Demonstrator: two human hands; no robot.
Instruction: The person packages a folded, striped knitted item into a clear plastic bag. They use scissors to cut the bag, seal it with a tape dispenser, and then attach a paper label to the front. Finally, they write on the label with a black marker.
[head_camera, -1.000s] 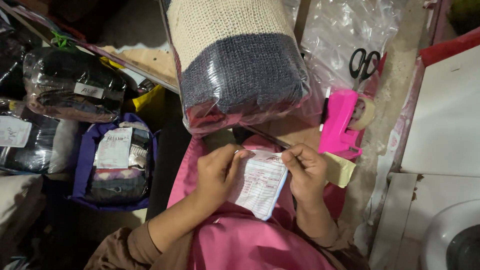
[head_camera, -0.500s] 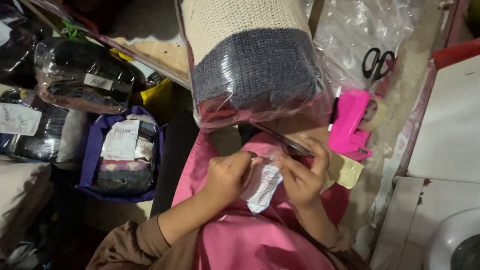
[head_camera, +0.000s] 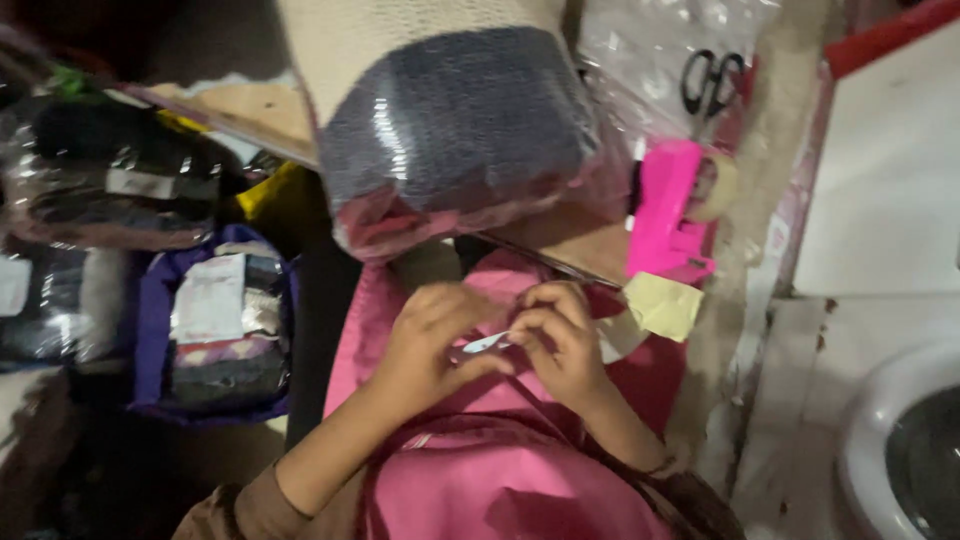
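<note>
Hands meet low in the middle of the view over a pink cloth lap (head_camera: 520, 480): the left hand (head_camera: 435, 335) and the right hand (head_camera: 560, 335) are close together, fingers pinched from both sides on a small folded white paper slip (head_camera: 487, 343), seen edge-on between them. Just above them lies a clear plastic bag of grey, cream and pink knitwear (head_camera: 450, 130). To the right sit a pink tape dispenser (head_camera: 668, 215), black-handled scissors (head_camera: 710, 82) and a pale yellow paper scrap (head_camera: 664, 305). On the left rests a purple bag of packed knitwear (head_camera: 215, 325).
</note>
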